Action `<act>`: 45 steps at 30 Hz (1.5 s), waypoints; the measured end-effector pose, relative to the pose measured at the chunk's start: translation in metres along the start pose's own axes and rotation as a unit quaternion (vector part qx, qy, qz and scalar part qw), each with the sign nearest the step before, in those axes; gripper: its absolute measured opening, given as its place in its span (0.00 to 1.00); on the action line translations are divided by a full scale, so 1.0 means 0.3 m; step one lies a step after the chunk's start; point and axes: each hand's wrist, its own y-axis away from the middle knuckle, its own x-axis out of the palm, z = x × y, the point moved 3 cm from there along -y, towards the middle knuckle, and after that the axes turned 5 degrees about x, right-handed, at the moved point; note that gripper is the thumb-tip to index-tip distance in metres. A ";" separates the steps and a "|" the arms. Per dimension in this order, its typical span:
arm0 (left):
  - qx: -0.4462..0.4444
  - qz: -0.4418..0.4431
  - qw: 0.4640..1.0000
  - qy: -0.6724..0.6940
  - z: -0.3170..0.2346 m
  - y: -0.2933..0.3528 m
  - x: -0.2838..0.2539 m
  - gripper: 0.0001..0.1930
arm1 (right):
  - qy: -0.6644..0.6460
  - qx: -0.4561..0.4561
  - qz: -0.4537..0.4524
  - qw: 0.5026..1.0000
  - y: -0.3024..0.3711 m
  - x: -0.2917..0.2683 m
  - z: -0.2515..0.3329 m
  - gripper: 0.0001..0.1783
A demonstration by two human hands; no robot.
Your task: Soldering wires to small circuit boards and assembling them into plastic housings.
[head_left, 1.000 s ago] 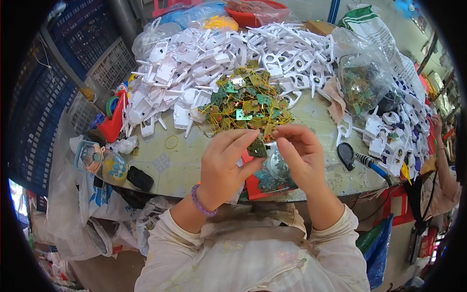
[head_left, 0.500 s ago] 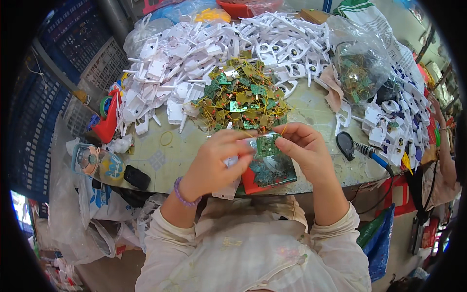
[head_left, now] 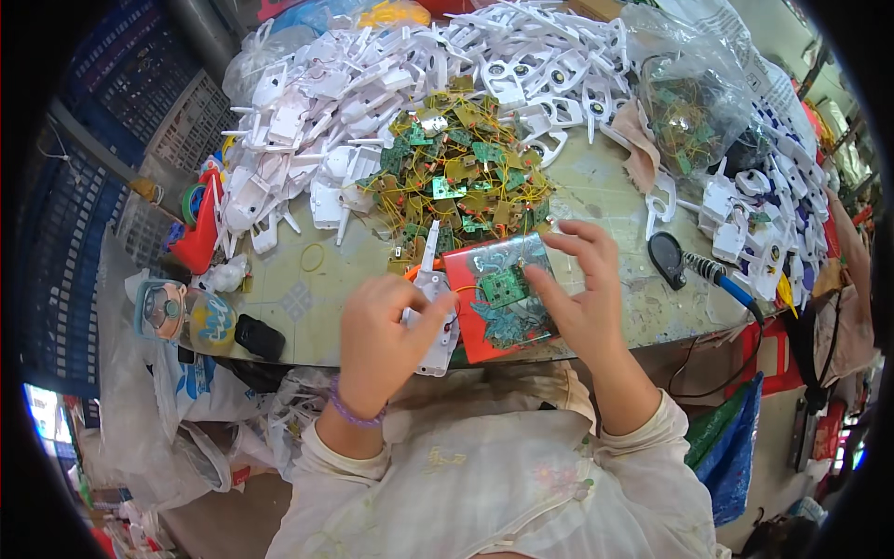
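Observation:
A green circuit board point(head_left: 504, 287) lies on a red-edged flat piece point(head_left: 472, 328) with a dark, glossy patterned face, near the table's front edge. My right hand point(head_left: 589, 296) is at its right side, fingers spread, with the thumb tip by the board's upper right corner. Left of the flat piece is a white plastic casing point(head_left: 435, 340) with a long narrow tip pointing away from me. Over that casing's left side hovers my left hand point(head_left: 384, 326), slightly blurred, fingers bent and thumb apart. A thin yellow wire runs between the board and the casing.
Beyond my hands rises a heap of wired circuit boards point(head_left: 466, 177), with a large pile of white plastic casings point(head_left: 326, 102) behind. At right are a soldering iron point(head_left: 722, 279), a round black dish point(head_left: 664, 265) and more casings point(head_left: 745, 210). A red tape dispenser point(head_left: 207, 228) stands left.
My hands have moved apart. The circuit board, held up between them before, now lies on the red-edged piece, which is tilted differently. My left hand has shifted left and nearer to me.

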 end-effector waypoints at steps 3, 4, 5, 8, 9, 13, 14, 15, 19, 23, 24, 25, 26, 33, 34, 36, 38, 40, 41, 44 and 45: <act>0.048 -0.016 0.999 -0.010 -0.030 -0.007 0.048 0.13 | -0.030 -0.025 -0.047 0.998 0.020 -0.026 0.010 0.12; 0.066 -0.027 0.997 -0.017 -0.037 -0.006 0.053 0.12 | -0.030 -0.022 -0.045 0.998 0.028 -0.026 0.009 0.12; 0.066 -0.024 0.997 -0.015 -0.043 -0.006 0.058 0.12 | -0.025 -0.026 -0.041 0.999 0.034 -0.027 0.006 0.12; 0.035 -0.052 0.998 0.026 -0.044 -0.007 0.058 0.10 | -0.020 -0.018 -0.036 0.999 0.063 -0.026 -0.013 0.11; 0.044 -0.046 0.996 0.063 -0.037 -0.007 0.067 0.09 | -0.022 -0.008 -0.034 0.999 0.072 -0.026 -0.020 0.11; 0.031 -0.017 0.983 0.180 -0.025 -0.006 0.091 0.06 | -0.026 -0.008 -0.019 0.999 0.088 -0.033 -0.024 0.11; 0.031 -0.015 0.983 0.181 -0.029 -0.007 0.093 0.06 | -0.021 -0.013 -0.019 1.000 0.082 -0.037 -0.017 0.11; 0.035 -0.011 0.985 0.169 -0.035 -0.008 0.094 0.05 | -0.016 -0.018 -0.019 1.000 0.080 -0.040 -0.013 0.11; 0.058 0.003 0.982 0.179 -0.027 -0.010 0.104 0.04 | -0.117 -0.005 -0.123 0.986 0.103 -0.094 -0.074 0.12; 0.031 0.010 0.982 0.188 -0.021 -0.008 0.103 0.04 | -0.191 0.096 -0.407 0.888 0.167 -0.284 -0.259 0.16; 0.055 0.016 0.985 0.161 -0.028 -0.016 0.097 0.04 | -0.157 0.089 -0.449 0.875 0.174 -0.343 -0.285 0.16; 0.079 0.023 0.988 0.133 -0.031 -0.019 0.096 0.04 | -0.121 0.082 -0.489 0.860 0.184 -0.390 -0.302 0.15; 0.076 0.025 0.988 0.134 -0.028 -0.021 0.100 0.04 | -0.110 0.068 -0.508 0.852 0.188 -0.421 -0.307 0.15; 0.026 0.005 0.982 0.185 -0.021 -0.018 0.094 0.05 | -0.038 0.087 -0.473 0.876 0.227 -0.463 -0.312 0.19; 0.054 0.012 0.986 0.156 -0.024 -0.021 0.093 0.05 | 0.000 0.077 -0.476 0.876 0.240 -0.417 -0.280 0.19; 0.063 0.014 0.986 0.153 -0.026 -0.023 0.086 0.05 | -0.086 0.070 -0.380 0.918 0.277 -0.306 -0.217 0.18; 0.075 0.022 0.985 0.151 -0.033 -0.022 0.089 0.05 | -0.073 0.036 -0.217 0.973 0.277 -0.220 -0.143 0.16; 0.100 0.018 0.988 0.116 -0.035 -0.022 0.090 0.05 | 0.008 -0.058 -0.068 0.996 0.211 -0.155 -0.033 0.14; 0.101 0.020 0.988 0.115 -0.029 -0.020 0.087 0.05 | 0.036 -0.090 -0.032 0.995 0.170 -0.115 0.025 0.13; 0.101 0.037 0.989 0.102 -0.036 -0.014 0.077 0.07 | 0.066 -0.107 0.035 0.991 0.104 -0.040 0.101 0.14; 0.109 0.038 0.989 0.094 -0.040 -0.014 0.075 0.08 | 0.080 -0.114 0.050 0.989 0.090 -0.019 0.112 0.14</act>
